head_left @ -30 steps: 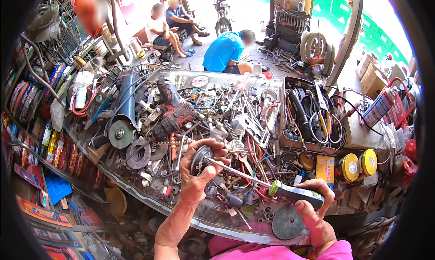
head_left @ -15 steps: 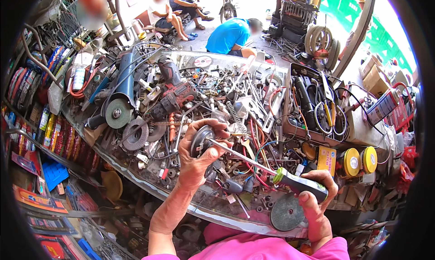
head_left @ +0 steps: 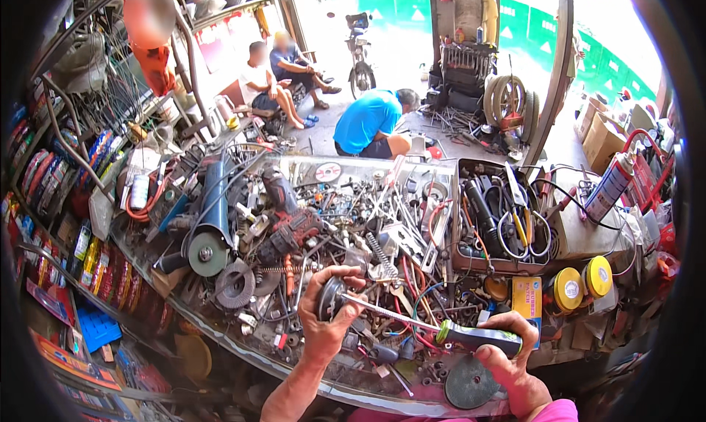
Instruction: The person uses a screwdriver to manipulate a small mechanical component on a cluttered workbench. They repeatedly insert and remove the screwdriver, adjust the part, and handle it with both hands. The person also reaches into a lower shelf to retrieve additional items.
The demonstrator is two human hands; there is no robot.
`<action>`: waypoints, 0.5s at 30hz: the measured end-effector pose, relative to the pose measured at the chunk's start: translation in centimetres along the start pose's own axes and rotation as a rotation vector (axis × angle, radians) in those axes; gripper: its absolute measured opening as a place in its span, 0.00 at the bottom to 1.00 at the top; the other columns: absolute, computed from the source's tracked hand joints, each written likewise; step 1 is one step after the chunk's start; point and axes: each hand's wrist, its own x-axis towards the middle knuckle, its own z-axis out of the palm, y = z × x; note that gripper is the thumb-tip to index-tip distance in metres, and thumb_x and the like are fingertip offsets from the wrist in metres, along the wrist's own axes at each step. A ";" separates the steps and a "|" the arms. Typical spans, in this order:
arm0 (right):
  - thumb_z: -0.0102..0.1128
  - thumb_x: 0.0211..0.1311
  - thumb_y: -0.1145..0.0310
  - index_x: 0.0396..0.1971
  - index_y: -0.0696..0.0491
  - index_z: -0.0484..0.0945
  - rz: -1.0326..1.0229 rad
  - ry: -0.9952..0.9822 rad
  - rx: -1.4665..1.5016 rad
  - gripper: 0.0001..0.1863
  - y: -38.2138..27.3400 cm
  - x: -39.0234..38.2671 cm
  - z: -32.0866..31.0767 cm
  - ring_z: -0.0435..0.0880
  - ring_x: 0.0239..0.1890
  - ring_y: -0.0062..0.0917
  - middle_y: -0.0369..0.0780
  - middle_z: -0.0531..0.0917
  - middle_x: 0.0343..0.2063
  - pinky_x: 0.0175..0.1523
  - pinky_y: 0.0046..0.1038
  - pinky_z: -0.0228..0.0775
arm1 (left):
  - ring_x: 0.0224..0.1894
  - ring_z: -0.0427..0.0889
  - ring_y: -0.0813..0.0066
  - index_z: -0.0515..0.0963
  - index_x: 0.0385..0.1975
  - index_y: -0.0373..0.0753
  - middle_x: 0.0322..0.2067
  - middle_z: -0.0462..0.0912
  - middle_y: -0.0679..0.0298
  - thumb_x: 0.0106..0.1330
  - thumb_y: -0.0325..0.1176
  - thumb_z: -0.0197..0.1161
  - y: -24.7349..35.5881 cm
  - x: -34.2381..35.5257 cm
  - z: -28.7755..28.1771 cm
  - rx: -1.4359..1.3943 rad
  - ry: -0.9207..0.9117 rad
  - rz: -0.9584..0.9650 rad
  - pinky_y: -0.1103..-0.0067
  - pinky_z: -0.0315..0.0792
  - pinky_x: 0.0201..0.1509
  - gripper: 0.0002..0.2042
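Over a cluttered workbench (head_left: 415, 406), a person's left hand (head_left: 329, 315) curls its fingers around a round black part (head_left: 331, 298) — held above the loose hardware — while the right hand (head_left: 512, 352), wrapped about the handle, points a screwdriver's (head_left: 478, 338) shaft at it. A grinding disc (head_left: 471, 381) lies near the right hand.

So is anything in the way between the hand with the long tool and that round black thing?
Nothing visible is. The right hand grips the tool's black-and-green handle, and its metal shaft runs clear across to the round black part in the left hand. I can't tell whether the tip touches it.
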 end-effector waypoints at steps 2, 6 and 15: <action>0.77 0.49 0.58 0.37 0.59 0.81 0.023 0.016 0.014 0.23 -0.2 -0.1 -0.1 0.84 0.31 0.23 0.41 0.85 0.29 0.39 0.24 0.75 | 0.45 0.80 0.80 0.75 0.52 0.35 0.48 0.81 0.58 0.58 0.20 0.69 -0.1 0.1 0.1 0.182 0.018 0.043 0.84 0.78 0.45 0.21; 0.72 0.50 0.42 0.37 0.59 0.76 0.159 0.048 0.028 0.33 0.0 -0.6 -0.7 0.77 0.17 0.18 0.40 0.80 0.25 0.23 0.18 0.69 | 0.40 0.78 0.84 0.76 0.52 0.37 0.42 0.82 0.63 0.58 0.20 0.70 0.2 0.3 0.5 0.416 -0.031 0.082 0.85 0.74 0.42 0.21; 0.69 0.53 0.40 0.36 0.60 0.74 0.158 0.115 0.055 0.34 0.1 -0.9 -0.7 0.79 0.20 0.17 0.40 0.82 0.22 0.25 0.18 0.68 | 0.36 0.77 0.85 0.78 0.51 0.37 0.39 0.82 0.65 0.57 0.20 0.69 0.4 0.3 1.1 0.469 0.007 0.163 0.85 0.72 0.39 0.20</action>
